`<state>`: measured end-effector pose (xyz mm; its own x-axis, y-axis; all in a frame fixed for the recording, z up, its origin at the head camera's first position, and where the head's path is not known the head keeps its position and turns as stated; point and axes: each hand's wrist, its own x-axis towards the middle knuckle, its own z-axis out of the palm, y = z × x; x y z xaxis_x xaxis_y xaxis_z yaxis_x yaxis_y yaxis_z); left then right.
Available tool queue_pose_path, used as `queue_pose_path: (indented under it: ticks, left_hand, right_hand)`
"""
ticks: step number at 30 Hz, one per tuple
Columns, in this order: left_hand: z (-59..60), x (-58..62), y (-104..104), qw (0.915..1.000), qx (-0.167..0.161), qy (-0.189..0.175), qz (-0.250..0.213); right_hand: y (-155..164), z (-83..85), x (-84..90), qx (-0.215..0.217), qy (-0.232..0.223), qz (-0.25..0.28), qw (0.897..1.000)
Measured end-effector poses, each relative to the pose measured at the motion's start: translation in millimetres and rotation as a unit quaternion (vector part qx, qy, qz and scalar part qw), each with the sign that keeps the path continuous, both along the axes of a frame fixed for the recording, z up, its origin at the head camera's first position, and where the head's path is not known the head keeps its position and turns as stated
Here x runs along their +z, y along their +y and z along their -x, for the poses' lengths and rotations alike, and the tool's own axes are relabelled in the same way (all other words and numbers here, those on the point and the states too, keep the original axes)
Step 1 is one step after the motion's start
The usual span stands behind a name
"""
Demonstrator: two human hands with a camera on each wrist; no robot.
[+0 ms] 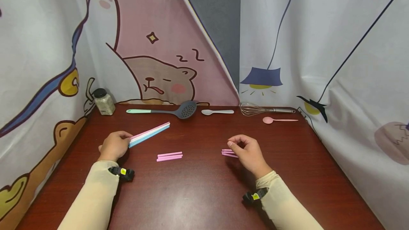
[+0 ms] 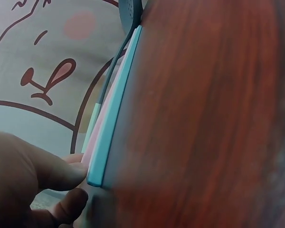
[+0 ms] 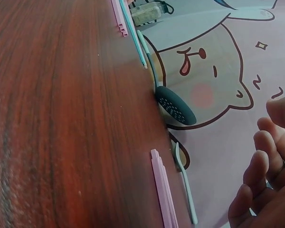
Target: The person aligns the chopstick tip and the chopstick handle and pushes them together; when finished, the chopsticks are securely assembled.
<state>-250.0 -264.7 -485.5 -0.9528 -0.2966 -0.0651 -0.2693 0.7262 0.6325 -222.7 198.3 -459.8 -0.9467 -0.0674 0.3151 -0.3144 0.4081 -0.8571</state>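
Note:
My left hand [image 1: 115, 145] grips one end of a bundle of long flat sticks [image 1: 150, 133], pink, white and blue, angled up to the right just over the dark red table [image 1: 204, 191]. In the left wrist view my thumb and fingers [image 2: 42, 175] pinch the bundle's [image 2: 110, 123] near end. A pair of short pink sticks [image 1: 169, 156] lies at the table's middle. My right hand [image 1: 246, 150] hovers with loosely curled fingers [image 3: 263, 175] over more short pink sticks [image 1: 227, 152], which lie flat on the wood [image 3: 162, 194] with nothing in the hand.
Along the back edge stand a spice jar [image 1: 103, 101], a grey slotted spoon with a mint handle [image 1: 166, 110], a white spoon [image 1: 217, 111], a wire whisk [image 1: 265, 109] and a pink spoon [image 1: 278, 120]. Printed cloth walls close in the left, back and right sides.

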Motion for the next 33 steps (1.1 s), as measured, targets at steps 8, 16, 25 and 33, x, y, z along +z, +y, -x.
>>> queue_pose_path:
  ticks: [8,16,25,33]
  left_hand:
    - [-3.2,2.7,-2,0.9998,-0.014,-0.012,-0.008]
    - [-2.4,4.8,5,0.9965,-0.063,0.055,-0.004]
    - [-6.2,11.2,41,0.9665,-0.234,0.087,-0.061]
    - [-15.4,11.3,64,0.9387,-0.337,0.050,-0.054]
  right_hand:
    - [7,6.0,-3.9,0.002,-0.007,-0.011,1.000]
    - [24,15.5,-8.1,0.010,-0.051,-0.097,0.994]
    - [34,18.6,-8.2,0.035,-0.112,-0.152,0.981]
    - [40,20.7,-11.7,0.036,-0.139,-0.193,0.971]
